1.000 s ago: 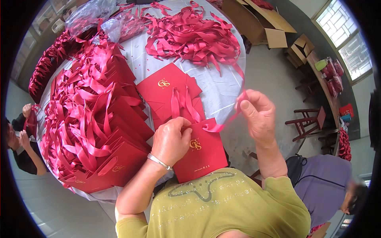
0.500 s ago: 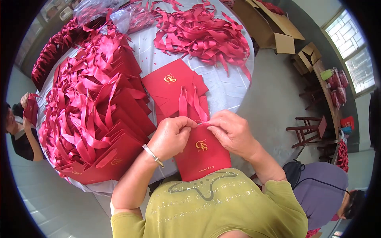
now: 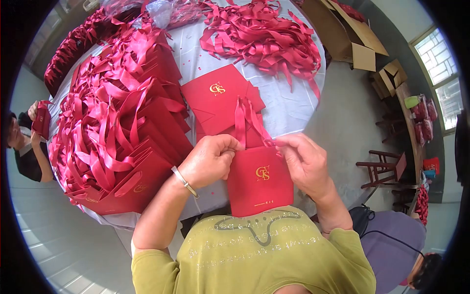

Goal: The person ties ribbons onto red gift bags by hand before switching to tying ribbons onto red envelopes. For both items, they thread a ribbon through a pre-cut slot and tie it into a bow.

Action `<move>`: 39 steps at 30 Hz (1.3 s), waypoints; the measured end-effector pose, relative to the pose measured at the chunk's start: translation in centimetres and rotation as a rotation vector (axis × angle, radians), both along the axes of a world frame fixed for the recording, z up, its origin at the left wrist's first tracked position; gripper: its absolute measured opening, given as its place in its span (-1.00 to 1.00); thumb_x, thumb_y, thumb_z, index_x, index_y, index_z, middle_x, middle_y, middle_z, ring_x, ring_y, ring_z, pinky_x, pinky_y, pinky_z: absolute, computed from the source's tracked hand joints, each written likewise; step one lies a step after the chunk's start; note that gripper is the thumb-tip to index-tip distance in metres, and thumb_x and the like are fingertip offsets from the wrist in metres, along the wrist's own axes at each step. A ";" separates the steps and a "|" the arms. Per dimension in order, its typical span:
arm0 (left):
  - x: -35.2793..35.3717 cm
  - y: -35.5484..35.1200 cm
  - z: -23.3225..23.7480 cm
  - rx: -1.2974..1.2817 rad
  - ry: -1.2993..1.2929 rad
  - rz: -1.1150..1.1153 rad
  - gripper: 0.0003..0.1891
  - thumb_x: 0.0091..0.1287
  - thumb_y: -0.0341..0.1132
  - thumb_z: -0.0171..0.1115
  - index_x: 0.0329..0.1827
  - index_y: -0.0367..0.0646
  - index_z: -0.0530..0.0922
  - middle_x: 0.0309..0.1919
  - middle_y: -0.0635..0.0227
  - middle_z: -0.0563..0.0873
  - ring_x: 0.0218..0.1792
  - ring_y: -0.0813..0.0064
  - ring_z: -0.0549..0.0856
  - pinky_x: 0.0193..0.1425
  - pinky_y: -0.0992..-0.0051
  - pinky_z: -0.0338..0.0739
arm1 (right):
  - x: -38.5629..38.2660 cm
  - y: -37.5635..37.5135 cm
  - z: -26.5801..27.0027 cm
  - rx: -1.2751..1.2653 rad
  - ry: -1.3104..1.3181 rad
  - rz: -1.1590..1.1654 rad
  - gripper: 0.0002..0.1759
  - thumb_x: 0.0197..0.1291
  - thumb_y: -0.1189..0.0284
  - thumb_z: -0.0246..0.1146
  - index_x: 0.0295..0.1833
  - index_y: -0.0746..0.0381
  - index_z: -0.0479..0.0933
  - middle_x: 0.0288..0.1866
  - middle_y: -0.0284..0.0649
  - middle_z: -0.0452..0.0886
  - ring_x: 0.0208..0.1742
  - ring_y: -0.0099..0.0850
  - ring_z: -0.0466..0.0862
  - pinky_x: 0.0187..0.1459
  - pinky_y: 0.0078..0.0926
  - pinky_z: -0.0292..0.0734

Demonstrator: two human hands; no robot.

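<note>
A small red paper bag [image 3: 259, 191] with a gold logo leans upright against the front of my shirt. From its top edge rises a pink-red ribbon handle [image 3: 251, 120]. My left hand [image 3: 213, 156] is closed at the bag's upper left corner, thumb and finger pinching the rim. At the upper right corner my right hand [image 3: 306, 161] pinches the ribbon where it meets the bag; its exact grip is partly hidden by the fingers. Just beyond the bag, flat red bags [image 3: 208, 100] lie overlapping on the table.
A large heap of finished-looking bags with ribbons [image 3: 122, 122] fills the table's left. Loose ribbons [image 3: 264, 39] are piled at the far side of the white-covered table [image 3: 289, 110]. Another person [image 3: 30, 147] holds a bag at left. A stool [image 3: 384, 169] and cardboard boxes [image 3: 342, 34] stand at right.
My hands have moved apart, left to the bag's left corner, right to its right corner. The ribbon now spans from corner to corner, and the bag's top edge shows.
</note>
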State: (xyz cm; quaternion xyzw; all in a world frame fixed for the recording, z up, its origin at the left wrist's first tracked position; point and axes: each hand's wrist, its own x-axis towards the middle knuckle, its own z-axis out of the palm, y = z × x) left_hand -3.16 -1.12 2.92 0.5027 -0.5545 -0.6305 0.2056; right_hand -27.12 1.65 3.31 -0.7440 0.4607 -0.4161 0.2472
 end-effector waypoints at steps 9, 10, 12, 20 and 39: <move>0.1 -0.1 -0.5 0.001 0.011 -0.007 -0.81 0.44 -0.59 0.03 0.00 -0.33 0.60 -0.55 0.53 0.54 -0.59 0.75 0.49 -0.53 0.61 0.36 | 2.0 -0.8 1.3 -0.131 0.226 0.102 -0.66 0.10 0.70 0.29 0.03 0.31 0.65 -0.28 -0.11 0.55 -0.30 -0.17 0.62 -0.27 -0.29 0.55; 0.1 -0.1 -0.4 -0.018 -0.009 -0.011 -0.81 0.44 -0.58 0.03 -0.01 -0.33 0.60 -0.55 0.53 0.54 -0.58 0.76 0.48 -0.52 0.61 0.36 | 2.2 -0.6 1.5 -0.144 0.268 0.083 -0.68 0.10 0.66 0.33 0.01 0.29 0.66 -0.30 -0.13 0.55 -0.32 -0.20 0.61 -0.28 -0.30 0.54; 0.1 -0.1 -0.6 -0.063 -0.023 -0.034 -0.82 0.43 -0.56 0.04 -0.02 -0.33 0.60 -0.54 0.51 0.55 -0.55 0.75 0.48 -0.49 0.59 0.38 | 2.1 -0.4 1.0 -0.172 0.281 0.090 -0.71 0.08 0.63 0.38 -0.03 0.28 0.68 -0.32 -0.17 0.55 -0.33 -0.23 0.61 -0.28 -0.33 0.53; 0.4 -0.2 -1.2 -0.246 -0.084 -0.119 -0.84 0.41 -0.47 0.12 -0.07 -0.33 0.62 -0.49 0.46 0.57 -0.40 0.70 0.49 -0.32 0.50 0.48 | 2.8 -0.2 1.0 -0.375 0.212 0.126 -0.72 -0.06 0.57 0.53 -0.16 0.22 0.72 -0.34 -0.28 0.66 -0.34 -0.33 0.65 -0.29 -0.38 0.51; 0.2 0.2 -1.4 -0.258 -0.034 -0.071 -0.86 0.43 -0.51 0.15 -0.07 -0.35 0.64 -0.43 0.45 0.61 -0.33 0.72 0.50 -0.24 0.56 0.50 | 4.7 0.8 -0.6 -0.499 0.494 0.073 -0.85 0.01 0.56 0.41 -0.27 0.28 0.62 -0.35 -0.22 0.57 -0.37 -0.30 0.60 -0.31 -0.36 0.52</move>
